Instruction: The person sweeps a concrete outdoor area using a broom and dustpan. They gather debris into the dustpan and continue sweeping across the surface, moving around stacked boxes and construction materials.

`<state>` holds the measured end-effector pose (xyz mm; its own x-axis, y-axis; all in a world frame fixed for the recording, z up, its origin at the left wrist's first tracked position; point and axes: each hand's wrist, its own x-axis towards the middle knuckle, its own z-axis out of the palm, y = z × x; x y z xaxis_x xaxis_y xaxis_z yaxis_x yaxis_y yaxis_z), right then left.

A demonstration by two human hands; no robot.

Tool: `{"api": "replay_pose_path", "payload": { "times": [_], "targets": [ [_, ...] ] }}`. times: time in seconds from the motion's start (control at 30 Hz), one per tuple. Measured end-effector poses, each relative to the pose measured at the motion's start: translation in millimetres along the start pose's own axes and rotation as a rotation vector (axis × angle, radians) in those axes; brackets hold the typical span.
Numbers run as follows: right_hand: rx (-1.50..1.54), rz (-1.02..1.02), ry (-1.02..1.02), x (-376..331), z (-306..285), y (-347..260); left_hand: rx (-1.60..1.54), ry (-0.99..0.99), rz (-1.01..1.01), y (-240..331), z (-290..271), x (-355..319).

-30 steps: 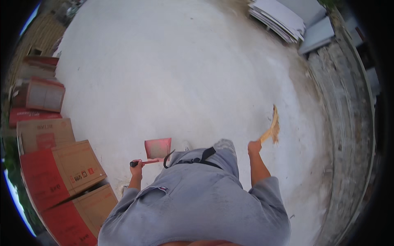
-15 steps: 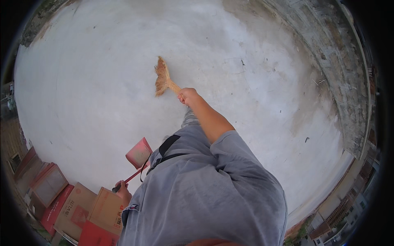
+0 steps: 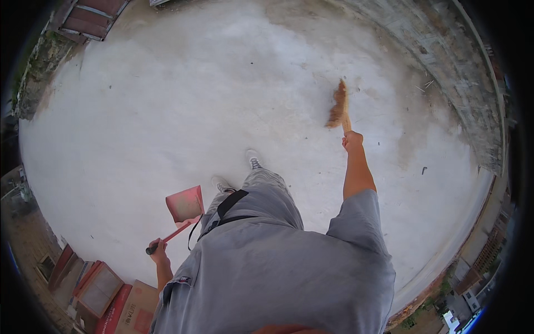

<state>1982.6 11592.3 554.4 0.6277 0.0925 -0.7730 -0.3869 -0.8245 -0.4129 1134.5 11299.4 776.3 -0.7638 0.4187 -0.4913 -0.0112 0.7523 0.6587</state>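
My right hand (image 3: 352, 140) is closed round the handle of a short straw broom (image 3: 339, 107), my arm stretched out ahead and to the right. Its brown bristles are slightly blurred and sit at or just above the pale concrete floor (image 3: 183, 122); contact cannot be told. At my left side, my left hand (image 3: 159, 249) grips the dark end of the long red handle of a dustpan (image 3: 185, 205). The pan is red with a dusty inner face, beside my left leg. Small dark bits (image 3: 424, 170) are scattered on the floor.
Cardboard boxes (image 3: 136, 306) and a red-framed panel (image 3: 100, 289) stand at the lower left. A rough grey wall (image 3: 445, 61) curves along the right. Reddish panels (image 3: 94, 16) lie at the far left. My shoes (image 3: 253, 158) are on the floor.
My right hand has carried the broom from the middle over to the right. My view has shifted, and both shoes now show. The left hand still holds the dustpan, with its pan by my leg.
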Motion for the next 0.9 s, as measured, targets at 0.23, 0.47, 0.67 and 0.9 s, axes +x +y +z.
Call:
{"api": "replay_pose_path", "payload": {
  "times": [0.23,0.47,0.67,0.9],
  "targets": [
    [0.260,0.132,0.009,-75,60,35,0.047,-0.046,-0.014,92,69,48],
    [0.130,0.133,-0.416,-169,158,15,-0.284,-0.110,0.119,135,176,142],
    [0.002,0.260,-0.762,-229,247,-58,-0.192,-0.157,0.173,214,247,196],
    [-0.007,0.430,-0.809,-212,390,-103,-0.211,-0.230,0.042,295,279,229]
  ]
}}
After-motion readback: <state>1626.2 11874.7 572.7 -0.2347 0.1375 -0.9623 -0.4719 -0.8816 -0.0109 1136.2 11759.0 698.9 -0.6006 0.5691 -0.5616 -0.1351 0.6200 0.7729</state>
